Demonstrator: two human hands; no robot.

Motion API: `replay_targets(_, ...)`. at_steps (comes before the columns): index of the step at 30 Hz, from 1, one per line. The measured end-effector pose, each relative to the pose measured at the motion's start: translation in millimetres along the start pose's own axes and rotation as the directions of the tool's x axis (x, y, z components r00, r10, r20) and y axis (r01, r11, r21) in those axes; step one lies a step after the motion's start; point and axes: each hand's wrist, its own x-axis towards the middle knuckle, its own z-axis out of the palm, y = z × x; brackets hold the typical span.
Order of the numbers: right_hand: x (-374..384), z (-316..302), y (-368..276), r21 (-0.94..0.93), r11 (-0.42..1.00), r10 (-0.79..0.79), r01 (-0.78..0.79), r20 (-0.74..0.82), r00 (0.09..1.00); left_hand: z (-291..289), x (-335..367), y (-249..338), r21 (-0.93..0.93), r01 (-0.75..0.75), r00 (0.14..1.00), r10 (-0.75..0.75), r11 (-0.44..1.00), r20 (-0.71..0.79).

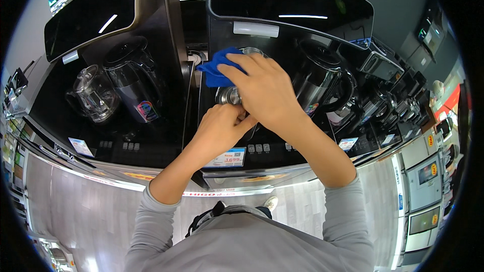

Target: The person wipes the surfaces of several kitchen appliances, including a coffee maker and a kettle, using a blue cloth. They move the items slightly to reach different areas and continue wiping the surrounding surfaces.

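A glass kettle with a metal part (228,95) stands on the black glossy counter in front of me, mostly covered by my hands. My left hand (222,123) is closed at its near side, fingers curled where a handle appears to be; the grip itself is partly hidden. Above it, my right hand (264,83) pinches a blue cloth (221,65) and presses it against the upper part of the kettle. Close to the right hand is a dark electric kettle (315,73) with a black lid and handle.
On the left, another glass kettle (94,95) and a dark kettle (132,80) stand on a neighbouring black unit. Black glossy panels (287,0) rise behind. A price card (227,157) lies at the counter's front edge. More kettles (375,103) line the right.
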Motion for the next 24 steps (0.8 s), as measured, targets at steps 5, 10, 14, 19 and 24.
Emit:
replay_targets(5, -32, -30, 21, -0.020, 0.991, 0.132, -0.132, 0.007, 0.991, -7, 4, 10, -0.022, -0.001, 0.997, 0.003, 1.000, 0.078)
replay_targets(10, -37, -35, 38, -0.164, 0.967, 0.199, -0.195, 0.006, 0.980, -7, 8, 0, -0.072, -0.038, 0.994, 0.045, 0.997, 0.096)
replay_targets(14, -35, -23, 54, -0.276, 0.927, 0.271, -0.255, 0.021, 0.962, -8, 8, 2, -0.041, -0.035, 0.991, 0.040, 0.999, 0.126)
replay_targets(19, -18, -2, 67, -0.284, 0.924, 0.276, -0.255, 0.037, 0.960, -9, 6, 3, -0.046, -0.047, 0.991, 0.052, 0.998, 0.121)
replay_targets(24, -5, 22, 85, 0.001, 0.930, 0.365, -0.368, 0.131, 0.922, -4, 6, -3, -0.108, -0.092, 0.991, 0.102, 0.990, 0.083)
